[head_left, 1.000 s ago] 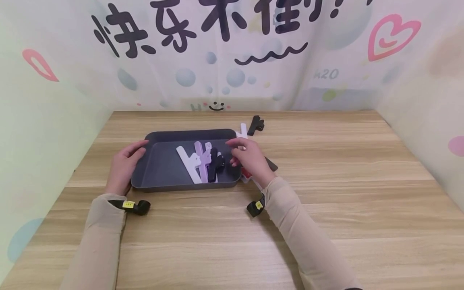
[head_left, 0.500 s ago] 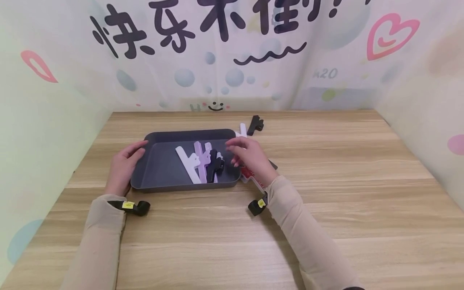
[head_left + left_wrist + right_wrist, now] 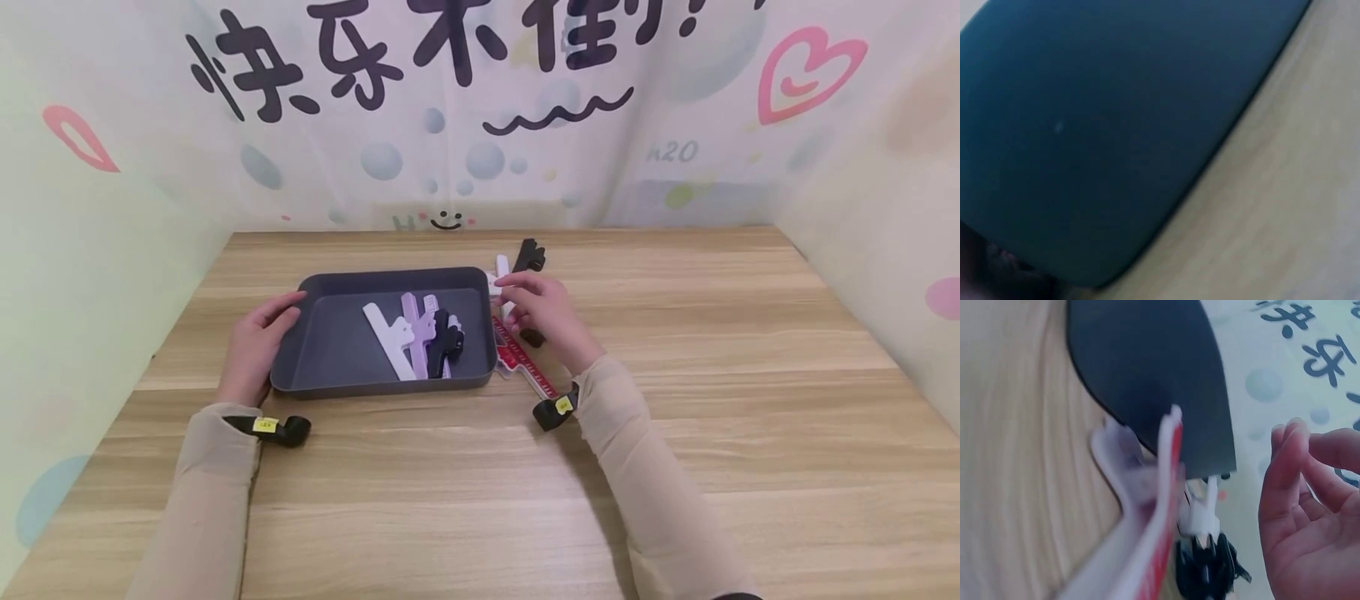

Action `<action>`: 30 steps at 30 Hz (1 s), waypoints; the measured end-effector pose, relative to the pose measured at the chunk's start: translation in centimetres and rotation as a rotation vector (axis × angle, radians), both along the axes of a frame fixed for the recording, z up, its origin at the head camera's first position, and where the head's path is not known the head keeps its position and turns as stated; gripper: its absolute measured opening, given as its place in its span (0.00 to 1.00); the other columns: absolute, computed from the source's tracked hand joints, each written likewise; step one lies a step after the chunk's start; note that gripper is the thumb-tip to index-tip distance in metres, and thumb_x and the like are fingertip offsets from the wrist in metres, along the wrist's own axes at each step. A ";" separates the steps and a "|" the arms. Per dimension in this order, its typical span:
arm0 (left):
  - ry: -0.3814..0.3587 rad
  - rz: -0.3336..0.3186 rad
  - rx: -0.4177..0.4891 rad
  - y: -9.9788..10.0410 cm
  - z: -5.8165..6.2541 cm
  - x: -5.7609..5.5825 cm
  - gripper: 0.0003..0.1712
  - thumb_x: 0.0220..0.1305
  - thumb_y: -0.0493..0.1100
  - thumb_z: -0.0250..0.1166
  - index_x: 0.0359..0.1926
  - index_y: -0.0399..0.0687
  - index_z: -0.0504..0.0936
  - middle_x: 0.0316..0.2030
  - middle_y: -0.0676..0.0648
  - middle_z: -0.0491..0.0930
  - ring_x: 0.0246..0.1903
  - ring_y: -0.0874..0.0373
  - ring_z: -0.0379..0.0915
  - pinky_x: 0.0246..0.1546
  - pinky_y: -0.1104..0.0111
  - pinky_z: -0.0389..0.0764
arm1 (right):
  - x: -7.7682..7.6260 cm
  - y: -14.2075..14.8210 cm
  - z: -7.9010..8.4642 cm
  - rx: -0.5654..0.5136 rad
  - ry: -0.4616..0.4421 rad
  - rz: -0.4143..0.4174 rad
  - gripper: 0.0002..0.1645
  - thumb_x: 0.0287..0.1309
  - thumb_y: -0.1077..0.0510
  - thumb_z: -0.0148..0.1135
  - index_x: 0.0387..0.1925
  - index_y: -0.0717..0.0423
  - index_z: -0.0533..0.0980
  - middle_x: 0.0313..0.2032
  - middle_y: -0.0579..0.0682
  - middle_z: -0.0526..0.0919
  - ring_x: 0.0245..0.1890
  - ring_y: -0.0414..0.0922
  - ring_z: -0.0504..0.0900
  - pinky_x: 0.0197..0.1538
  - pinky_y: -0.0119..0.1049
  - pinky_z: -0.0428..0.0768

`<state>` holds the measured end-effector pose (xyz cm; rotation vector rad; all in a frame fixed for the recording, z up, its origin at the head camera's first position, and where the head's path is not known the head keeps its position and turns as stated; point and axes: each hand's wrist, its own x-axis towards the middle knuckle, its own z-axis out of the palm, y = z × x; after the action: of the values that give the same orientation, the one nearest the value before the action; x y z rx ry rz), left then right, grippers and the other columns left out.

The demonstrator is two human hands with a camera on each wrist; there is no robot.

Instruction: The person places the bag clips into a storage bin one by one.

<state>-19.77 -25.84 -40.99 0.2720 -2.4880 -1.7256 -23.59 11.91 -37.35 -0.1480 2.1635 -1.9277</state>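
Observation:
My left hand (image 3: 258, 337) rests at the left end of a dark grey tray (image 3: 315, 387), its thumb and forefinger right at the rim. Several bag clips lie in the tray: a white clip (image 3: 390, 342), a purple clip (image 3: 417, 350) and a black clip (image 3: 442, 350) among them. Over the table just past the tray's right end, my right hand (image 3: 547, 312) has loosely bent fingers and holds nothing. Beneath it lies a red-and-white clip (image 3: 534, 371), large in the right wrist view. A dark clip (image 3: 532, 337) is mostly hidden under that hand.
Behind the right hand, a white clip (image 3: 502, 265) and another black clip (image 3: 529, 254) lie by the tray's far right corner. The wooden table (image 3: 420, 492) meets a printed curtain (image 3: 315, 183) at the back, with pale walls on both sides.
My right hand has moved right from above the tray's right end to beyond its edge, uncovering the red-and-white clip. The left hand and the tray have stayed put.

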 end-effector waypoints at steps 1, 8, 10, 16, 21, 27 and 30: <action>0.000 0.000 0.001 0.0 0.0 0.0 0.25 0.65 0.57 0.53 0.61 0.56 0.71 0.64 0.54 0.64 0.63 0.61 0.57 0.63 0.59 0.60 | -0.1 0.2 0.0 0.002 -0.005 -0.004 0.19 0.63 0.54 0.54 0.52 0.58 0.73 0.43 0.63 0.77 0.26 0.48 0.76 0.34 0.36 0.81; 0.006 0.003 -0.001 -0.1 0.0 0.0 0.25 0.65 0.57 0.53 0.61 0.57 0.71 0.64 0.54 0.65 0.62 0.62 0.57 0.62 0.60 0.61 | -0.6 1.7 0.1 0.055 -0.016 -0.029 0.20 0.63 0.52 0.54 0.53 0.57 0.73 0.41 0.59 0.77 0.30 0.47 0.76 0.36 0.33 0.80; 0.007 0.003 -0.004 -0.1 0.0 0.0 0.26 0.65 0.57 0.53 0.61 0.57 0.71 0.64 0.54 0.65 0.62 0.62 0.57 0.62 0.60 0.61 | -0.7 2.1 0.1 0.078 -0.011 -0.028 0.20 0.63 0.52 0.54 0.52 0.57 0.73 0.38 0.56 0.76 0.29 0.46 0.75 0.35 0.32 0.79; 0.005 0.003 -0.016 -0.1 0.1 -0.1 0.25 0.65 0.58 0.53 0.60 0.57 0.72 0.64 0.54 0.65 0.63 0.61 0.57 0.62 0.60 0.61 | -0.9 3.1 -0.2 0.169 0.012 0.026 0.19 0.63 0.55 0.54 0.52 0.59 0.73 0.30 0.53 0.74 0.25 0.44 0.72 0.31 0.33 0.75; 0.010 0.005 -0.032 0.0 0.1 -0.1 0.25 0.65 0.57 0.53 0.60 0.57 0.72 0.64 0.53 0.65 0.64 0.60 0.57 0.63 0.59 0.60 | -1.1 3.8 -0.7 0.299 0.004 0.076 0.18 0.61 0.52 0.55 0.50 0.56 0.75 0.25 0.49 0.72 0.23 0.42 0.69 0.28 0.31 0.72; 0.018 0.003 -0.039 0.0 0.1 -0.2 0.25 0.65 0.56 0.53 0.60 0.55 0.72 0.64 0.53 0.64 0.64 0.59 0.57 0.63 0.59 0.61 | -1.4 4.3 -1.4 0.385 0.010 0.124 0.16 0.60 0.51 0.57 0.47 0.52 0.78 0.22 0.47 0.70 0.18 0.40 0.65 0.24 0.30 0.67; 0.011 0.002 -0.026 0.0 0.1 -0.1 0.25 0.65 0.57 0.53 0.61 0.56 0.72 0.64 0.53 0.65 0.64 0.59 0.57 0.63 0.59 0.60 | -1.5 4.4 -1.5 0.422 0.022 0.150 0.15 0.60 0.52 0.57 0.47 0.50 0.78 0.26 0.47 0.72 0.19 0.41 0.66 0.25 0.31 0.67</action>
<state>-19.86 -25.86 -40.89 0.2627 -2.4995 -1.6879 -25.11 16.35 -38.88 -0.2460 2.4383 -1.3621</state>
